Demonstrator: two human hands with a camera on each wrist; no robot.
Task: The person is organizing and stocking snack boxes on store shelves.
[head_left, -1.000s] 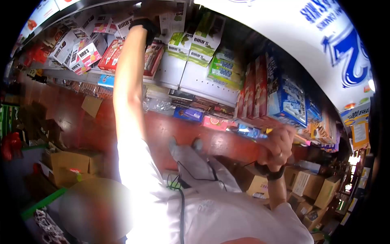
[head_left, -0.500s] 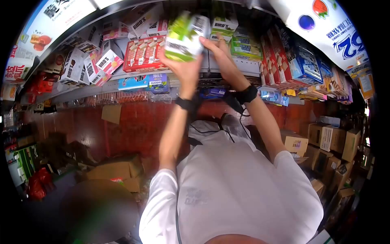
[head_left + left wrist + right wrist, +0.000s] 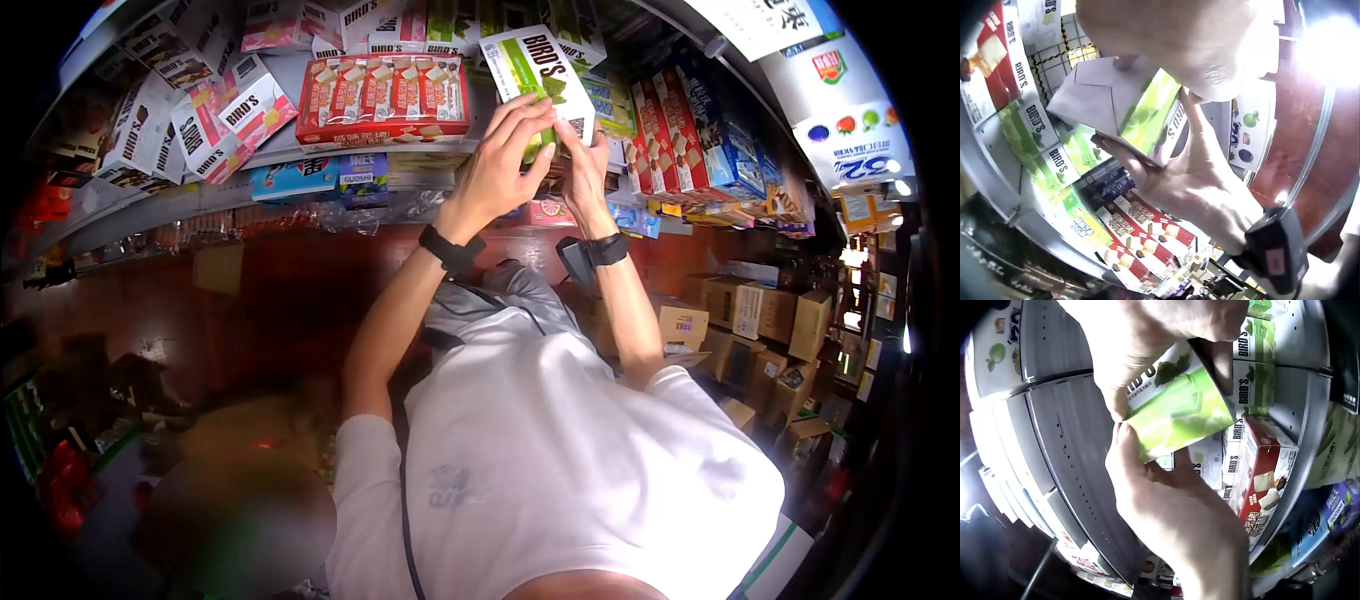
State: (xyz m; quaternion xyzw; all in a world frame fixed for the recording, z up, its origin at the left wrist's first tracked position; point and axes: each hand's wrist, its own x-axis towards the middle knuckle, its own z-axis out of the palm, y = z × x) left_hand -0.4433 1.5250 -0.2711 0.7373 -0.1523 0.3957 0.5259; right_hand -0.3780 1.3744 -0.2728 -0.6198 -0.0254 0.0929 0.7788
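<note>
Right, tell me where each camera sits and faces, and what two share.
Head: on the head, facing forward and down at the green box; white shirt, both arms, left hand and right hand show.
Left wrist: on that wrist, facing the box; left hand at top, right hand below.
Right wrist: on that wrist, facing box and shelf; right hand at top, left below.
Wrist views share hands and box.

You wear a white short-sleeved T-shirt (image 3: pixel 590 430) with a grey chest print (image 3: pixel 460 485), grey trousers (image 3: pixel 525 288), a thin black cable (image 3: pixel 407 500) and black wristbands (image 3: pixel 452 252), one carrying a pale-labelled black block (image 3: pixel 1277 250).
</note>
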